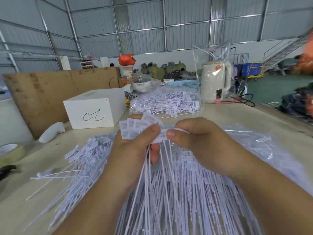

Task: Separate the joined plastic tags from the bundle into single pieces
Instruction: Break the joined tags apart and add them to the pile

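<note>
My left hand [133, 150] grips a bundle of white plastic tags [135, 126] by their printed heads, the heads fanned out above my thumb. Long thin tails [157, 184] hang down from the bundle between my forearms. My right hand [194, 134] pinches the rightmost tag heads [161, 134] between thumb and fingers, right beside my left thumb. A loose pile of tags [88, 158] lies on the table to the left of my hands. More tags spread beneath and in front of my arms [194, 192].
A clear bag of tags [169, 100] lies behind my hands. A white box [94, 109] stands at the back left, with a white bottle [50, 133] and a tape roll [10, 153] further left. A cream kettle [215, 82] stands back right. Clear plastic wrap [254, 138] lies to the right.
</note>
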Available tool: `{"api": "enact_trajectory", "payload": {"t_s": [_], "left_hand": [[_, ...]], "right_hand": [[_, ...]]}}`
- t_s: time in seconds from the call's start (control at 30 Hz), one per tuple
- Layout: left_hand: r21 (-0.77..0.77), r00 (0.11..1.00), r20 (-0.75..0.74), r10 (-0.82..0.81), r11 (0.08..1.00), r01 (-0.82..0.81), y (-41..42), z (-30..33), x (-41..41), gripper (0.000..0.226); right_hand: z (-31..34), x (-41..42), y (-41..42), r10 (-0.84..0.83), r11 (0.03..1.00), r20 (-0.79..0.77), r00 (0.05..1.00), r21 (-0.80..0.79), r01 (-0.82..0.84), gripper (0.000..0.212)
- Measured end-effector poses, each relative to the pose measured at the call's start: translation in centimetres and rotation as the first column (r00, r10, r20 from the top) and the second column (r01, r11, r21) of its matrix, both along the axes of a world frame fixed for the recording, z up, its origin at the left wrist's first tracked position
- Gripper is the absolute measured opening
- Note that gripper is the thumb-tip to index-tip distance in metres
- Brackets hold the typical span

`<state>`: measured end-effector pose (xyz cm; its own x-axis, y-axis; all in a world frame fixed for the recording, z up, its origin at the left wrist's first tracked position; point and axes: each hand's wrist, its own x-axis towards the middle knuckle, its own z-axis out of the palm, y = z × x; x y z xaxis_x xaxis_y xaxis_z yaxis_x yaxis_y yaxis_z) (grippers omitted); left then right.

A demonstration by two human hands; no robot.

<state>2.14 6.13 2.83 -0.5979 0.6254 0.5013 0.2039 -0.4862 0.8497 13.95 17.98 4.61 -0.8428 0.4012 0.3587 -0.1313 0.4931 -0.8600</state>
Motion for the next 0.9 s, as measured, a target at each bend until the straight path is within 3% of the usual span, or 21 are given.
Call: {"api": "enact_trajectory", "payload": {"t_s": [0.23, 0.3, 0.33, 0.4, 0.5, 0.57, 0.77, 0.83, 0.9], "left_hand": [[0.083, 0.989, 0.151, 0.007, 0.996, -0.020, -0.2, 0.1, -0.2, 0.027], [0.091, 0.977, 0.212, 0.020, 0.995, -0.040, -0.2, 0.2, -0.3, 0.027], [0.088, 0.974, 0.223, 0.029, 0.995, -0.050, -0.2, 0.2, -0.5, 0.023], [0.038, 0.983, 0.177, 0.052, 0.997, -0.060, -0.3, 0.2, -0.8, 0.020], [-0.053, 0.997, 0.062, 0.039, 0.998, -0.036, -0.3, -0.1, -0.5, 0.024], [-0.076, 1.000, 0.002, 0.026, 0.997, -0.026, -0.3, -0.3, -0.1, 0.018], [-0.058, 1.000, 0.012, 0.003, 0.998, -0.002, -0.4, -0.4, -0.3, 0.014], [-0.060, 0.998, 0.051, -0.028, 0.998, 0.032, -0.3, -0.5, -0.2, 0.012], [-0.077, 0.994, 0.098, -0.045, 0.996, 0.053, -0.2, -0.9, -0.2, 0.025]], "right_hand": [[-0.8, -1.3, -2.7, -0.294, 0.939, -0.265, 0.918, 0.101, 0.330, 0.043], [-0.4, -0.8, -1.4, -0.400, 0.912, -0.355, 0.845, -0.062, 0.406, 0.044], [-0.1, -0.3, -0.9, -0.406, 0.914, -0.363, 0.839, -0.171, 0.368, 0.047], [0.1, 0.3, -0.1, -0.297, 0.951, -0.348, 0.889, -0.197, 0.241, 0.044], [-0.5, -0.4, -0.7, -0.112, 0.994, -0.207, 0.972, -0.013, 0.112, 0.016], [-1.2, -0.8, -1.4, -0.084, 0.989, -0.121, 0.989, 0.109, 0.097, 0.003], [-2.2, -1.3, -2.6, -0.136, 0.962, -0.180, 0.974, 0.210, 0.173, 0.011], [-2.2, -1.4, -3.0, -0.084, 0.977, -0.181, 0.980, 0.176, 0.117, 0.008], [-2.2, -1.5, -3.4, -0.036, 0.992, -0.234, 0.971, 0.112, 0.064, 0.009]]}}
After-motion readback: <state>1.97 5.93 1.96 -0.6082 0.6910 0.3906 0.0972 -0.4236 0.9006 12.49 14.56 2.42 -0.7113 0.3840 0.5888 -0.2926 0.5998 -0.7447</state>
